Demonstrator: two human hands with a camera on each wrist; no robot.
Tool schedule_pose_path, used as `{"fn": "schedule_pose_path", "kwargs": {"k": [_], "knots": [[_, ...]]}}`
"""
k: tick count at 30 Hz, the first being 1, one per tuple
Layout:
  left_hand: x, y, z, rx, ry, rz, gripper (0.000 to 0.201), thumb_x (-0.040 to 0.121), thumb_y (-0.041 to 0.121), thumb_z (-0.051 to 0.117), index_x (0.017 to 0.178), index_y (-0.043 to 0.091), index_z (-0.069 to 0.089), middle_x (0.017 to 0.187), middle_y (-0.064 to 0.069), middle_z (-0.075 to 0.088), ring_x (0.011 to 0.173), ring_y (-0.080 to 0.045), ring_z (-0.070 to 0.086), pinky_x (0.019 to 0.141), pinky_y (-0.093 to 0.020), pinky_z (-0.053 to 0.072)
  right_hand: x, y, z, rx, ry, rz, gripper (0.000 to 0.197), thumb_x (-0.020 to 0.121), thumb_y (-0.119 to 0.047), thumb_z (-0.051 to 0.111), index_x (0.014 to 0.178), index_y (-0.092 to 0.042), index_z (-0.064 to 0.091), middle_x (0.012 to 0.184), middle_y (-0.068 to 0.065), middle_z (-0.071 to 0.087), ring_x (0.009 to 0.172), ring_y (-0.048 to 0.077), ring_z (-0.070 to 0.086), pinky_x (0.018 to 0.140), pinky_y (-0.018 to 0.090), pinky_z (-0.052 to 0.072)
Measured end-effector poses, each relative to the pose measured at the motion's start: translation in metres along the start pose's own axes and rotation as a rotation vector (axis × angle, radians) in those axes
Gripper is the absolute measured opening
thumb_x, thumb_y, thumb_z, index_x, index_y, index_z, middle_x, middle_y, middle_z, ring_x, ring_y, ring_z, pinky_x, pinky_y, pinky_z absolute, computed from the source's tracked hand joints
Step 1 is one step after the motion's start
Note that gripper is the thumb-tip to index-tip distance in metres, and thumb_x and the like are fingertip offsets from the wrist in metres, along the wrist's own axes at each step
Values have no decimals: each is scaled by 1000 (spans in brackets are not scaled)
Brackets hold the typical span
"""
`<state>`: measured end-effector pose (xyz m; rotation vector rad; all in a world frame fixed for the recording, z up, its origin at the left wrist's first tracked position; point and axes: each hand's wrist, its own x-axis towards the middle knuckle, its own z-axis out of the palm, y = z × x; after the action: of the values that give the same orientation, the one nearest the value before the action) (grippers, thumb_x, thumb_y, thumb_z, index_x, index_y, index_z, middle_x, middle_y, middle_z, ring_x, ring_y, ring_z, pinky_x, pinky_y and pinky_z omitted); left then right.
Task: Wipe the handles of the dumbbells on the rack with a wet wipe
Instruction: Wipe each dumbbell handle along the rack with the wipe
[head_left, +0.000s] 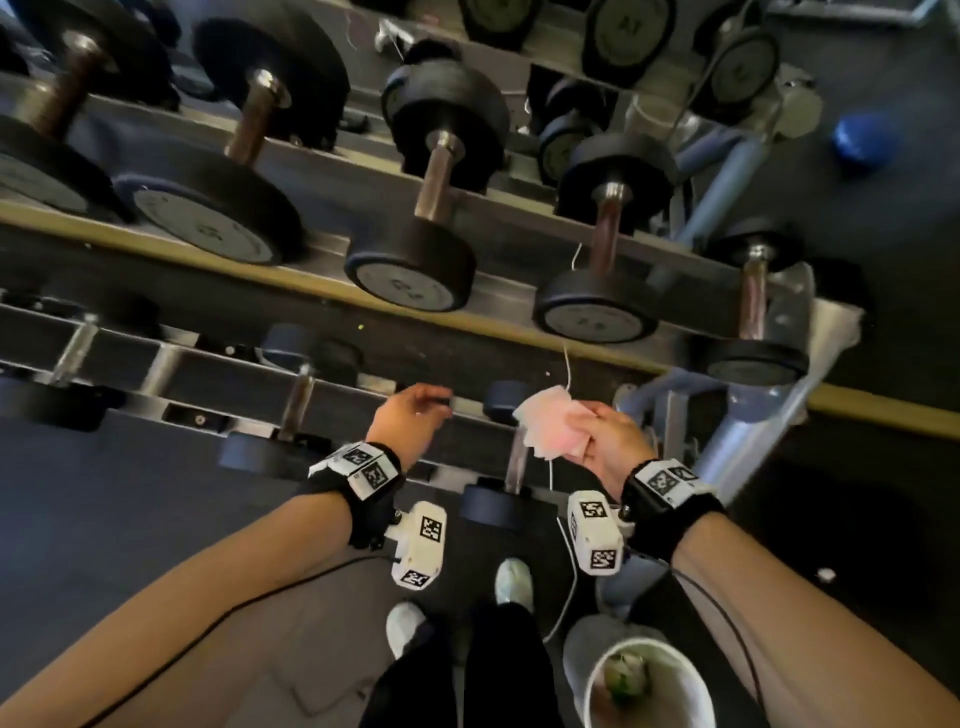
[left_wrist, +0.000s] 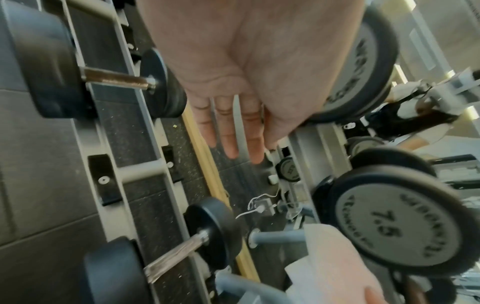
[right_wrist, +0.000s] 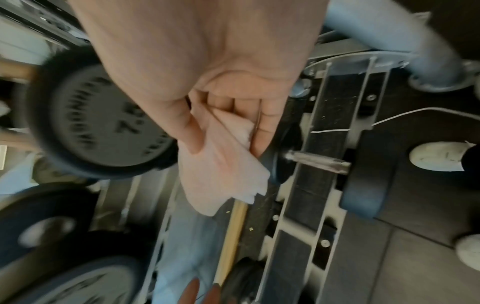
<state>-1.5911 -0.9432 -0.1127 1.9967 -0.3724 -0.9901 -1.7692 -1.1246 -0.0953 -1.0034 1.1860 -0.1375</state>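
Note:
A white wet wipe (head_left: 545, 423) is pinched between the thumb and fingers of my right hand (head_left: 605, 436), above the bottom shelf of the dumbbell rack (head_left: 332, 249). It hangs crumpled (right_wrist: 223, 174) below the fingers. Just under it lies a small blue-ended dumbbell with a metal handle (head_left: 517, 460), also seen in the right wrist view (right_wrist: 317, 162). My left hand (head_left: 410, 415) is open with straight fingers (left_wrist: 231, 133), held over the lower shelf and holding nothing. Larger black dumbbells (head_left: 421, 234) line the upper shelf.
A white cup (head_left: 644, 686) sits low right near my feet. White shoes (head_left: 408, 626) stand on the dark floor. A thin white cable (head_left: 566, 364) hangs from the rack. A blue ball (head_left: 865, 137) lies at far right. More small dumbbells (head_left: 298, 405) rest on the bottom shelf.

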Motion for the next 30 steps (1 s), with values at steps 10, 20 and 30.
{"fn": "schedule_pose_path", "kwargs": {"k": [10,20,30], "knots": [[30,-117,114,132,16,-275,22,92,24,66,114,23,68,100,1,68,97,-19,63,79,-23,43,100,114,-63,-332,126,203,34,93,7,56,127,6,57,122,27,61,104,38,60,78,38,58],[76,-181,189,132,73,-461,67,73,49,82,131,26,58,118,4,59,114,-20,57,84,-23,38,195,151,-65,-767,48,-124,27,94,-14,55,117,-12,70,101,6,67,88,20,60,79,22,41],[93,-196,190,247,94,-521,89,63,48,89,141,23,52,137,-1,57,128,-22,52,94,-28,44,230,180,-42,-587,63,-242,30,99,-14,54,125,-17,67,96,-7,63,63,-19,58,59,-8,33]]}}
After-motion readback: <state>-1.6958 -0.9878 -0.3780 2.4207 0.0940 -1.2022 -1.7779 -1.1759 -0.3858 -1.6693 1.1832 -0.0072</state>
